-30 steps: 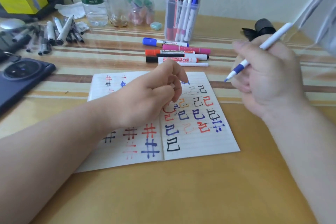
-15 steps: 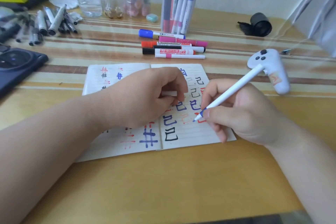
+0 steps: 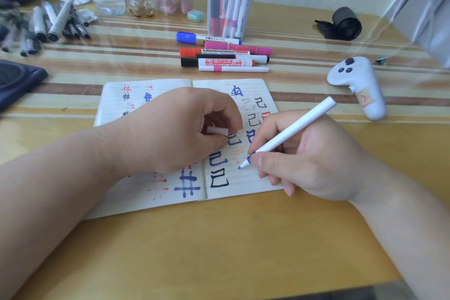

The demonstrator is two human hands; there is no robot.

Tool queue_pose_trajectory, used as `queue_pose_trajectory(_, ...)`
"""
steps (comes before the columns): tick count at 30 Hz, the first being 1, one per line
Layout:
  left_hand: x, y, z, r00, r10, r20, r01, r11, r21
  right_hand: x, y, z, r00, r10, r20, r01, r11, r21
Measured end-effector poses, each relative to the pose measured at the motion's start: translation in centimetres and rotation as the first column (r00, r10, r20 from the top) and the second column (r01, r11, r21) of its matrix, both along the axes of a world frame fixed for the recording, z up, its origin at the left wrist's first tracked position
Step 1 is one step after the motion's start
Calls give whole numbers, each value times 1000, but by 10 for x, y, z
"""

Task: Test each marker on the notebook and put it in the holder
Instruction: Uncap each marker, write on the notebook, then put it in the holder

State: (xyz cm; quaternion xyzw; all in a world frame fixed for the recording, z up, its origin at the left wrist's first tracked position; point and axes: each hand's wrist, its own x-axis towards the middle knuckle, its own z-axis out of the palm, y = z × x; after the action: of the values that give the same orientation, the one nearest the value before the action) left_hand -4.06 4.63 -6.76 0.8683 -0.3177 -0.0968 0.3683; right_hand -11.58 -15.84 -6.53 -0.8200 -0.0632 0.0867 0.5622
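Yellow wood worktop (image 3: pixel 219 251) with striped bands farther back carries an open notebook (image 3: pixel 148 95), its pages covered in red, blue and black test marks. The right hand (image 3: pixel 309 161) pinches a white marker (image 3: pixel 292 129) low on the barrel, fingers curled round it. Its long axis slants from lower left to upper right, with the blue tip pointing down-left at the right page and the blunt end raised toward a white controller (image 3: pixel 358 85). The left hand (image 3: pixel 175 129) rests across the notebook's fold, fingers curled on a small white cap (image 3: pixel 217 130). Behind, a clear holder (image 3: pixel 231 7) stands with markers upright in it, and loose markers (image 3: pixel 224 56) lie flat just before it.
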Motion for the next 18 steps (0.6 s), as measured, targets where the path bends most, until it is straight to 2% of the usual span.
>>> queue_pose_trajectory(18,-2,0,1,999,-12,43,12,1000,9,1,0,2,1000,4,13,-3,996,-89)
